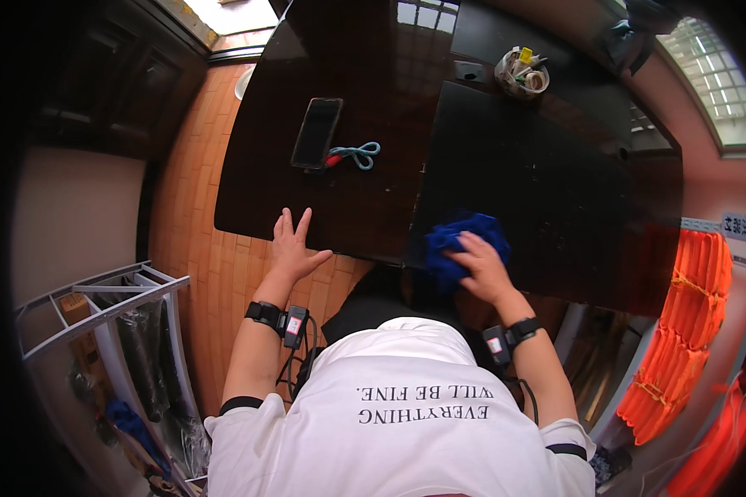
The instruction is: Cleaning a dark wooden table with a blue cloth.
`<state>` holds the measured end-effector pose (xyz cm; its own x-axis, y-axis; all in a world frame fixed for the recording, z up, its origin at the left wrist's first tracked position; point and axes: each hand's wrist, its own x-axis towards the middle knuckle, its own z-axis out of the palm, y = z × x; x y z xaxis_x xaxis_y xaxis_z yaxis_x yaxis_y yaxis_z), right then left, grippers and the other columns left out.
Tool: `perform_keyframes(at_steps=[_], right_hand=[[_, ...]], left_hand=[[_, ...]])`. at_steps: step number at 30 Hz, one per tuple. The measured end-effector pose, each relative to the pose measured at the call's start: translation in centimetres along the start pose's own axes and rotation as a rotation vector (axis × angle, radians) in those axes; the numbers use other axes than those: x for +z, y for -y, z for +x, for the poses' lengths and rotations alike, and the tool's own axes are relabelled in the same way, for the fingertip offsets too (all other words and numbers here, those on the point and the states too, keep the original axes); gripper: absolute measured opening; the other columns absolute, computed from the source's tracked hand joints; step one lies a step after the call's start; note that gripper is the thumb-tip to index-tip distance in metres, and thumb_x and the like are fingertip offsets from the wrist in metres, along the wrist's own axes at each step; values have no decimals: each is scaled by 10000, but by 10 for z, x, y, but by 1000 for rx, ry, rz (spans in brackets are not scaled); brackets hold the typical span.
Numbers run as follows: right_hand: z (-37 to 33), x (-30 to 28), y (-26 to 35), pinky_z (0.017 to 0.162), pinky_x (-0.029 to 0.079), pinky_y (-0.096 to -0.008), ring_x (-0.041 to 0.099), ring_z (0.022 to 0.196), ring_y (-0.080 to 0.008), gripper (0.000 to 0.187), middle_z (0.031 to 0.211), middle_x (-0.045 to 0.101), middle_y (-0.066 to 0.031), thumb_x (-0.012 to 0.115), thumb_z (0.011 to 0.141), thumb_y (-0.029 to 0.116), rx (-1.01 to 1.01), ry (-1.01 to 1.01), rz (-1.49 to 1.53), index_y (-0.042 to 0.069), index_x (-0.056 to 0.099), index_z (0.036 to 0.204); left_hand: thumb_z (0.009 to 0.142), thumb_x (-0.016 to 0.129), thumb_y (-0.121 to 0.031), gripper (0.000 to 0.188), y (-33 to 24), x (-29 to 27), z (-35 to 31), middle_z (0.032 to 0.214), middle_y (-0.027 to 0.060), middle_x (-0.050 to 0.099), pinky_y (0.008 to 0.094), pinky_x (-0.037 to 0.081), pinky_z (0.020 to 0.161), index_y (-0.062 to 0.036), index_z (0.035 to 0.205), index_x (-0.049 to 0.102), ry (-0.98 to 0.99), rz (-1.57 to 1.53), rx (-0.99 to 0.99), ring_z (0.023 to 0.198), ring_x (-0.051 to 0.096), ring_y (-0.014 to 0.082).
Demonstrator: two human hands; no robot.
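Note:
My right hand (486,272) presses on a crumpled blue cloth (479,224) at the near edge of the dark, glossy table (547,215). Its fingers curl over the bunched fabric, and the cloth hides part of them. To the left, my left hand (293,250) has its fingers spread, with the tips at the table's near edge and nothing held. Beyond that hand a dark smartphone (317,134) lies on the tabletop. Beside the phone is a looped light-blue cord (361,156) with a red end.
Toward the back right of the table stands a container (514,81) of pens and small items, near a small dark flat object (470,71). Orange bundled gear (675,340) hangs on the right. A metal rack (112,306) with bags stands at the left, on a wooden floor (199,182).

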<state>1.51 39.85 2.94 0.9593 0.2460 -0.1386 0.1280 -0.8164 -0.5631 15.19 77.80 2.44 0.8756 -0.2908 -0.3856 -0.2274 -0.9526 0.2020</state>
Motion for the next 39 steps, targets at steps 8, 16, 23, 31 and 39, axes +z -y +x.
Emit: perform_keyframes(at_steps=[8, 16, 23, 31, 39], right_hand=[[-137, 0, -111, 1021, 338, -486, 473, 1141, -431, 726, 1203, 515, -262, 663, 749, 237, 1053, -675, -130, 222, 366, 1412], [-78, 29, -28, 1094, 264, -468, 315, 1332, -405, 756, 1384, 396, -259, 665, 644, 167, 522, -431, -90, 269, 465, 1366], [-94, 25, 1, 1087, 318, -429, 339, 1331, -368, 759, 1404, 397, -202, 672, 647, 108, 585, -315, -63, 271, 470, 1360], [-148, 21, -54, 1121, 255, -434, 282, 1344, -406, 744, 1421, 355, -258, 632, 739, 155, 1066, -467, -14, 275, 365, 1424], [-135, 29, -47, 1125, 244, -435, 253, 1367, -395, 754, 1449, 341, -230, 663, 746, 277, 923, -382, -83, 275, 353, 1434]], left_hand=[[678, 747, -516, 975, -2, -4, 0, 1513, 286, 122, 488, 290, 1084, -247, 1478, 259, 34, 36, 6, 1389, 174, 427], [678, 754, -478, 957, -8, -12, 4, 1470, 351, 163, 490, 344, 1044, -165, 1461, 302, 58, 85, 26, 1354, 226, 467], [714, 743, -443, 879, -5, -23, 8, 1425, 364, 228, 464, 421, 982, -123, 1430, 348, 112, 112, 57, 1287, 323, 463], [725, 735, -449, 877, -13, -25, 13, 1399, 364, 272, 453, 435, 971, -125, 1436, 337, 88, 170, 107, 1263, 354, 461], [723, 735, -428, 868, -15, -19, 10, 1425, 347, 248, 466, 407, 1000, -134, 1435, 334, 79, 170, 35, 1286, 327, 466]])
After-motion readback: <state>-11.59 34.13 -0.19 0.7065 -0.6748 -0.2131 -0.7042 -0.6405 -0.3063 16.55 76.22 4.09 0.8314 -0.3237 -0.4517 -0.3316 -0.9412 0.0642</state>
